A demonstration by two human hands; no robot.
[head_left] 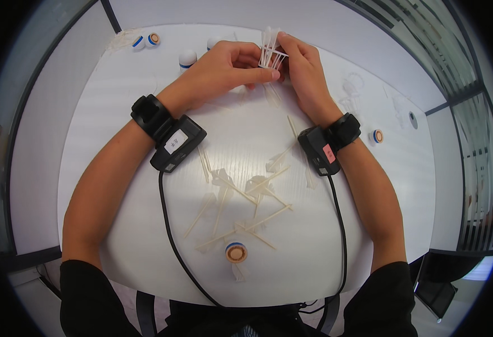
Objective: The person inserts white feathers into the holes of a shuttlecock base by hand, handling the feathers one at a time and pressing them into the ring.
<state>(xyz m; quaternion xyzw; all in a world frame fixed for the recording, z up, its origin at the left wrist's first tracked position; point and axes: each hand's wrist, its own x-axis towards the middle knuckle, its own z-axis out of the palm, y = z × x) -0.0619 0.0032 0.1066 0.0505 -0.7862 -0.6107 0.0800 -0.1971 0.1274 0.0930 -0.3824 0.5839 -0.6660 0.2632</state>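
Note:
Near the far side of the table, my left hand (222, 70) and my right hand (307, 70) come together around a white plastic piece with thin parallel bars (272, 56). Its bars spread upward into paler, rounded tips. My left thumb presses at its base, and the fingers behind are partly hidden. On its right side, my right thumb and fingers pinch it near the top. Beside my left hand stands a small white container with a blue band (187, 59). Another white container (215, 42) shows partly behind that hand.
Several thin pale sticks (272, 214) lie crossed mid-table among translucent scraps (223, 177). A small round piece with a blue rim and tan face (236, 253) sits near the front edge; a similar one (377, 136) is at right. Black wrist devices (179, 143) trail cables over the table.

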